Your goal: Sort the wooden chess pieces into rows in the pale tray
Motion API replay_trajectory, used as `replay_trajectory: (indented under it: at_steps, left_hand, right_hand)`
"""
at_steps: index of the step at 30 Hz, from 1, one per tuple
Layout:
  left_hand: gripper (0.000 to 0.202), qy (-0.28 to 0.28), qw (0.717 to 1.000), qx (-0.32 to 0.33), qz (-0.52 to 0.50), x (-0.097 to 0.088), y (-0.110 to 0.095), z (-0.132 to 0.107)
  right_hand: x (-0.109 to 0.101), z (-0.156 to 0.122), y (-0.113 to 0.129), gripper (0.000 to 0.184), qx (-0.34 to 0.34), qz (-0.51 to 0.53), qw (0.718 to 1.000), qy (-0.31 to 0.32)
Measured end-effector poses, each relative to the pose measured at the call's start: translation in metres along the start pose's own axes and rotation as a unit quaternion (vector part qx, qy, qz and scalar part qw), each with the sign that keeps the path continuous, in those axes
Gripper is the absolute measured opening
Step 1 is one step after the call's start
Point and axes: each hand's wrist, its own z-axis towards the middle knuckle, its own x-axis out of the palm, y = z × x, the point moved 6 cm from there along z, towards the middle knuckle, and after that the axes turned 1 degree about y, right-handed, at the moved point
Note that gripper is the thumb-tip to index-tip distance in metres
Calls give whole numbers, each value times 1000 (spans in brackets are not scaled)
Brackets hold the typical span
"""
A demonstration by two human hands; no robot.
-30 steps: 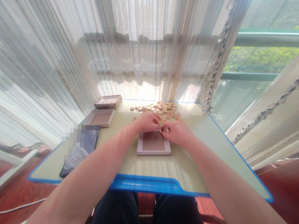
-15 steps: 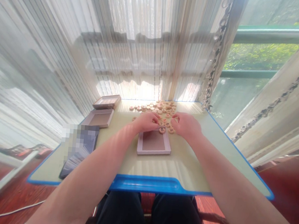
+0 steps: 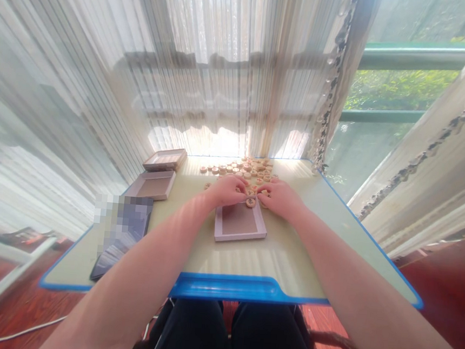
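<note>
Over the far side of a shallow cardboard box [image 3: 240, 238], my left hand [image 3: 228, 190] is closed, its fingers curled together. My right hand [image 3: 279, 199] is also closed, bent fingertips close to the left ones at the box's far right corner. What either hand grips is hidden behind the fingers. Between them a round wooden Chinese chess piece [image 3: 250, 202] with a dark character shows at the box's far edge. More pieces lie right behind the fingertips, partly covered by the hands. The bottom of the box is bare.
Loose Chinese chess pieces [image 3: 228, 168] are spread along the back of the table. Two more shallow boxes, a nearer one [image 3: 157, 185] and a farther one [image 3: 165, 158], sit at the left. A dark tablet-like device [image 3: 123, 241] lies beside my left forearm. Curtains [image 3: 224, 87] hang behind the table.
My right hand has moved left, towards my left hand and the far right corner of the box. My left hand has stayed almost in place.
</note>
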Motion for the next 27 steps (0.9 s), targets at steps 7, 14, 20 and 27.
replay_trajectory:
  at_steps: [7,14,20,27]
  left_hand:
    - [16,-4,1000,-4,5,0,1,0]
    - [16,-2,1000,6,6,0,-1,0]
    - [16,-9,1000,5,12,2,1,1]
    - [20,-17,1000,7,22,1,-1,0]
  right_hand:
    - [0,2,-5,29,14,6,1000,-14]
    - [2,4,-9,32,21,0,1000,-18]
    - [1,5,-11,28,30,5,999,-13]
    - [2,6,-14,28,33,13,999,-15]
